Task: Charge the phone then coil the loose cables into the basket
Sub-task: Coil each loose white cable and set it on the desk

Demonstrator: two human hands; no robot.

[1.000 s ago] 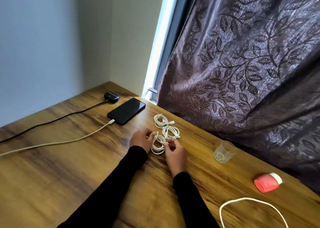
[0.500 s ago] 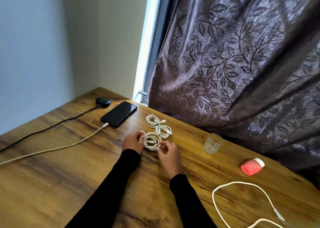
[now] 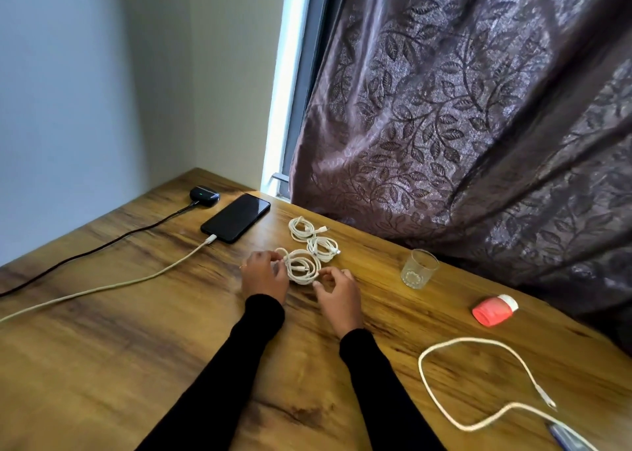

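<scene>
step: settling third coil [image 3: 301,266] on surface [image 3: 136,365] | left hand [image 3: 265,274] grip pinches coil's left edge; right hand [image 3: 338,295] grip loosely curled, fingertips at its right edge, hold unclear | phone [image 3: 236,217] plugged in, far left | advice: tuck the plug end under a loop, let go slowly so it won't spring | basket not in view; loose cable [image 3: 478,382] right, uncoiled

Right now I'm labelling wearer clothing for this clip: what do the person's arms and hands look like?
Both arms are covered by long, close-fitting black sleeves that end at the wrists, plain with no visible markings. The left hand and right hand are bare, with no gloves. A thin ring seems to sit on a left-hand finger, though it is too small to be sure. No watch or bracelet shows.
</scene>
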